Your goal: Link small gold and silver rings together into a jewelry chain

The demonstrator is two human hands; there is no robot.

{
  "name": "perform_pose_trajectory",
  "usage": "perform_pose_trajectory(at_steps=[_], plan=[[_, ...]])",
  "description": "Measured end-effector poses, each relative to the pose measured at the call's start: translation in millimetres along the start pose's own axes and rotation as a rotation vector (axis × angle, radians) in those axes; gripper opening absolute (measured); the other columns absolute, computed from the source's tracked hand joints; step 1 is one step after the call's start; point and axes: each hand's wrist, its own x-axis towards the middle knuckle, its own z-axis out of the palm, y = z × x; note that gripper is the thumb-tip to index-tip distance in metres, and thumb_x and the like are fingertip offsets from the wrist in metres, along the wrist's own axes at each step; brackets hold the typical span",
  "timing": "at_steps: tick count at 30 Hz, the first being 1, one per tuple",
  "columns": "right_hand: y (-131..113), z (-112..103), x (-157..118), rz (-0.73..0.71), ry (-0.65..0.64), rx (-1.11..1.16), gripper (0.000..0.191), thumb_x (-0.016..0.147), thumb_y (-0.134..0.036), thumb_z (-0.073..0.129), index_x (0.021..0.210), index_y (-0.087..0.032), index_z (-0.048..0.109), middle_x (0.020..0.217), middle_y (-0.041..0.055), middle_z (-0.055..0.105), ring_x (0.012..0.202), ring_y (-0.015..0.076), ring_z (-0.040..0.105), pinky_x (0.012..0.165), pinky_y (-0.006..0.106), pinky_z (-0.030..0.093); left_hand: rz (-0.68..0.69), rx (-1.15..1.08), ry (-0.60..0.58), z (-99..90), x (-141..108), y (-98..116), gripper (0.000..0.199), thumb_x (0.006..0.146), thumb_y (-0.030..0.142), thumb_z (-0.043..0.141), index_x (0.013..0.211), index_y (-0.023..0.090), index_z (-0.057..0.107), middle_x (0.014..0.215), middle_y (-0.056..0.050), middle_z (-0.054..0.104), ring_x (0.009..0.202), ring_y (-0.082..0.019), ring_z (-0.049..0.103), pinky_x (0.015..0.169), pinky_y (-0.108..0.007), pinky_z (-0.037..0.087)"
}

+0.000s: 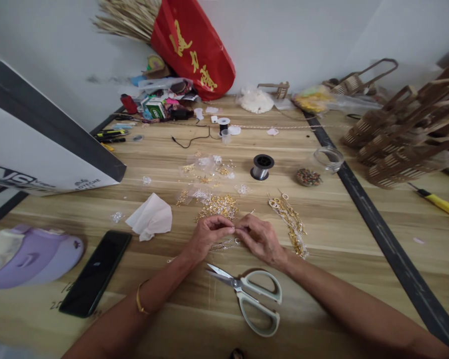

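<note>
My left hand [212, 234] and my right hand [260, 238] meet over the wooden table, thumbs and forefingers pinched close together. What lies between the fingertips is too small to make out. Just below them, a thin silvery chain [224, 244] lies partly hidden by the fingers. Behind the fingers spreads a heap of gold and silver beads [219, 207]. To the right of my right hand rests a bundle of gold and silver chains [294, 224]. A pair of scissors [243, 286] with pale handles lies nearer to me, blades parted.
On the left are a phone [95, 274], a folded tissue [151, 217], a lilac object [37, 257] and a large box [52, 144]. A wire spool [262, 167], a bead jar [310, 176] and woven baskets [389, 134] stand farther right. A red bag [194, 50] leans behind.
</note>
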Motion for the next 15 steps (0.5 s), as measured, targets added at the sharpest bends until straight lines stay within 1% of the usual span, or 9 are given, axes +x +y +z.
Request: perform_pose_trajectory(at_steps=[5,12,15], plan=[[-0.4,-1.0,0.8,0.003,0.025,0.065,0.012,0.09,-0.02,0.053,0.095,-0.019,0.063,0.086,0.0063,0.062,0.079,0.0156,0.059,0.07,0.029,0.05,0.004,-0.019,0.002,0.4,-0.8,0.4,0.013,0.059,0.021,0.078,0.067,0.015,0.07,0.067,0.001,0.067,0.065,-0.011,0.056,0.066,-0.021,0.042],[-0.4,-0.4,1.2,0.002,0.033,0.07,0.022,0.091,-0.018,0.051,0.109,-0.021,0.063,0.094,0.008,0.065,0.086,0.0171,0.062,0.075,0.031,0.052,0.042,-0.028,-0.005,-0.8,-0.8,-1.2,0.01,0.061,0.02,0.077,0.067,0.016,0.069,0.067,0.002,0.067,0.067,-0.01,0.057,0.069,-0.021,0.043],[-2.0,-0.1,1.6,0.012,0.033,0.094,0.021,0.09,-0.018,0.052,0.109,-0.021,0.062,0.091,0.0067,0.066,0.084,0.016,0.062,0.074,0.029,0.052,0.044,-0.02,-0.008,-0.5,-0.6,-0.7,0.01,0.061,0.021,0.077,0.067,0.016,0.07,0.068,0.001,0.068,0.068,-0.012,0.058,0.071,-0.022,0.044]])
